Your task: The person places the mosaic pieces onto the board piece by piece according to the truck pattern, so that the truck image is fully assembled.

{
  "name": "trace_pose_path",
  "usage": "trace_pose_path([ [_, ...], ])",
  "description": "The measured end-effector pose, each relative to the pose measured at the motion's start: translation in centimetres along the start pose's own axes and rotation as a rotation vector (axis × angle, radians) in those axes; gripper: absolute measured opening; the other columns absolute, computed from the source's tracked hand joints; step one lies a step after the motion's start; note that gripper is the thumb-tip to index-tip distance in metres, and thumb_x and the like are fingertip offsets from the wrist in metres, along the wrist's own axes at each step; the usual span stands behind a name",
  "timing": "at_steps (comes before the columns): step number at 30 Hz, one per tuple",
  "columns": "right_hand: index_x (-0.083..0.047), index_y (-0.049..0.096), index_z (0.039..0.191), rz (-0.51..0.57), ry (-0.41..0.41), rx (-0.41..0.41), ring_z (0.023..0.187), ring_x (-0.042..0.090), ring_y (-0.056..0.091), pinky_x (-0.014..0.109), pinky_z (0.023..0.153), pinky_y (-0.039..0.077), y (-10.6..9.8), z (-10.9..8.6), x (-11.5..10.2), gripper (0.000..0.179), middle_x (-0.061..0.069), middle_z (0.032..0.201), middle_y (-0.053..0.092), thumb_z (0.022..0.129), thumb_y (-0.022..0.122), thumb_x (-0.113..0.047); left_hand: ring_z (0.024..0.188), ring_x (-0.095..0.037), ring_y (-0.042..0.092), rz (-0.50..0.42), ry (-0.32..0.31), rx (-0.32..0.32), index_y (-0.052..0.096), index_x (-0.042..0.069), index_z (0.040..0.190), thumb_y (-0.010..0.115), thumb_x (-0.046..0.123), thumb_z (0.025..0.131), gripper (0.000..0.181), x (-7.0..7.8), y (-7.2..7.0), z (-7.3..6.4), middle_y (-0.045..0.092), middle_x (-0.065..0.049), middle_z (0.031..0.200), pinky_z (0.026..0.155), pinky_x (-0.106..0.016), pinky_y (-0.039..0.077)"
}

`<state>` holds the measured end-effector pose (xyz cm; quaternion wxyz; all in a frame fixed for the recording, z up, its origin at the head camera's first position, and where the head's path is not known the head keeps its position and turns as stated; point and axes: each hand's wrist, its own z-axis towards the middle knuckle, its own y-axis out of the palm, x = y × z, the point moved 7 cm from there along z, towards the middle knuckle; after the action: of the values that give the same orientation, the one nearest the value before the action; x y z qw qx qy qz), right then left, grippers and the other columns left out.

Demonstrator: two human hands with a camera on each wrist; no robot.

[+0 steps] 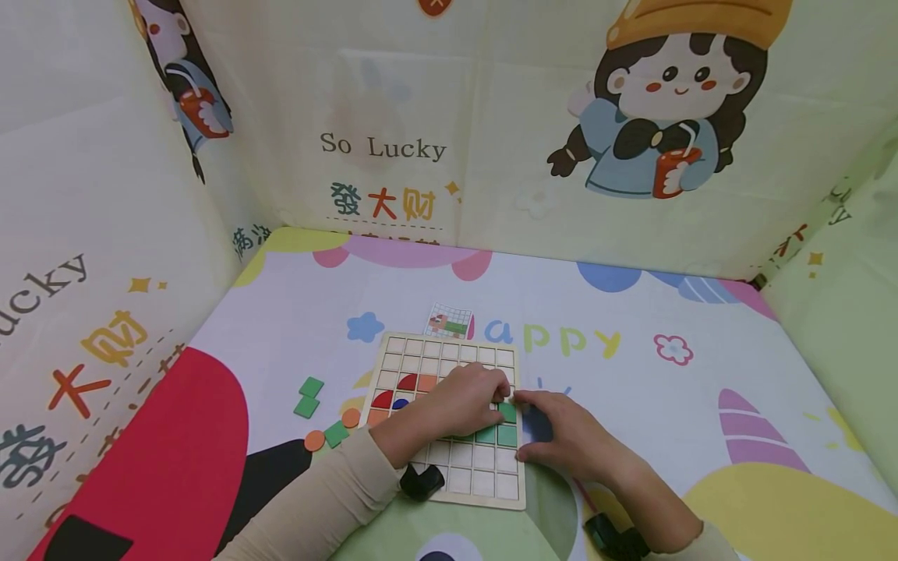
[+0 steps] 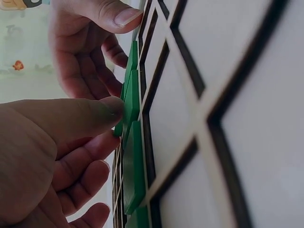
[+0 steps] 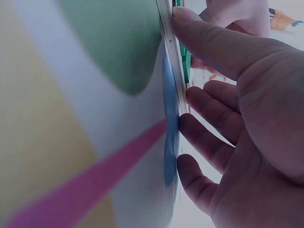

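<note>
A wooden grid board (image 1: 484, 483) lies on the printed cloth. My left hand (image 1: 463, 401) reaches over its right half, thumb and index finger pinching a green square tile (image 2: 118, 129) close to the grid. Other green tiles (image 1: 507, 435) sit around there; in the left wrist view one tile (image 2: 134, 166) lies slightly tilted on the grid. At the board's right edge rests my right hand (image 1: 571, 436), its thumb and fingers spread along the rim and holding no tile. Red rounded pieces (image 1: 407, 382), an orange square (image 1: 426, 382) and a blue piece (image 1: 401, 403) occupy cells left of my left hand.
Loose green squares (image 1: 306, 407) and orange discs (image 1: 314, 441) lie left of the board. Behind its far edge is a small picture card (image 1: 449, 321) with a coloured grid. Printed cloth walls (image 1: 393, 93) enclose the back and sides.
</note>
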<state>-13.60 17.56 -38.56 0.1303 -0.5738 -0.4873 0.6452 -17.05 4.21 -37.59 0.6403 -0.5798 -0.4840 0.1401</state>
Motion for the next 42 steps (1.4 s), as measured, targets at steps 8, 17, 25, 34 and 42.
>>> trace_pose_path([
  [8, -0.009, 0.055, 0.140, 0.003, 0.005, 0.004, 0.128, 0.031, 0.051, 0.054, 0.105, 0.039, -0.1, 0.0, 0.0, 0.075, 0.006, 0.137, 0.058, 0.078, 0.086, -0.037, 0.090, -0.009, 0.055, -0.001, -0.004, -0.011, 0.069, 0.015, 0.109, 0.077, 0.024, 0.087, 0.025, 0.0, 0.0, -0.1, 0.063, 0.010, 0.093, 0.082, -0.026, 0.046],
  [17, -0.008, 0.055, 0.140, 0.000, 0.008, 0.002, 0.129, 0.032, 0.050, 0.054, 0.106, 0.038, -0.1, -0.1, -0.1, 0.075, 0.007, 0.138, 0.057, 0.078, 0.086, -0.037, 0.090, -0.010, 0.054, 0.012, 0.001, -0.004, 0.070, 0.015, 0.109, 0.078, 0.024, 0.087, 0.025, 0.1, -0.3, -0.2, 0.063, 0.010, 0.092, 0.082, -0.026, 0.046],
  [25, -0.008, 0.055, 0.141, 0.007, 0.015, -0.001, 0.129, 0.032, 0.050, 0.054, 0.105, 0.039, -0.2, -0.1, -0.1, 0.075, 0.006, 0.138, 0.057, 0.078, 0.086, -0.037, 0.095, -0.011, 0.056, 0.021, -0.001, 0.008, 0.069, 0.015, 0.111, 0.076, 0.023, 0.088, 0.025, -0.2, -1.0, -0.6, 0.066, 0.009, 0.097, 0.083, -0.026, 0.047],
  [34, -0.010, 0.055, 0.141, 0.012, 0.017, -0.006, 0.128, 0.031, 0.051, 0.053, 0.105, 0.039, -0.2, -0.1, -0.1, 0.075, 0.005, 0.137, 0.057, 0.078, 0.086, -0.035, 0.094, -0.014, 0.055, -0.001, -0.013, 0.039, 0.069, 0.014, 0.109, 0.078, 0.024, 0.088, 0.025, -0.9, -2.8, -2.3, 0.066, 0.006, 0.098, 0.082, -0.029, 0.048],
  [42, -0.010, 0.055, 0.141, 0.014, 0.015, -0.002, 0.128, 0.032, 0.050, 0.054, 0.104, 0.039, -0.3, -0.1, -0.2, 0.074, 0.007, 0.137, 0.057, 0.078, 0.087, -0.033, 0.096, -0.018, 0.057, -0.020, -0.011, 0.083, 0.068, 0.011, 0.108, 0.078, 0.021, 0.088, 0.025, -2.2, -4.2, -3.9, 0.067, 0.002, 0.101, 0.084, -0.033, 0.049],
])
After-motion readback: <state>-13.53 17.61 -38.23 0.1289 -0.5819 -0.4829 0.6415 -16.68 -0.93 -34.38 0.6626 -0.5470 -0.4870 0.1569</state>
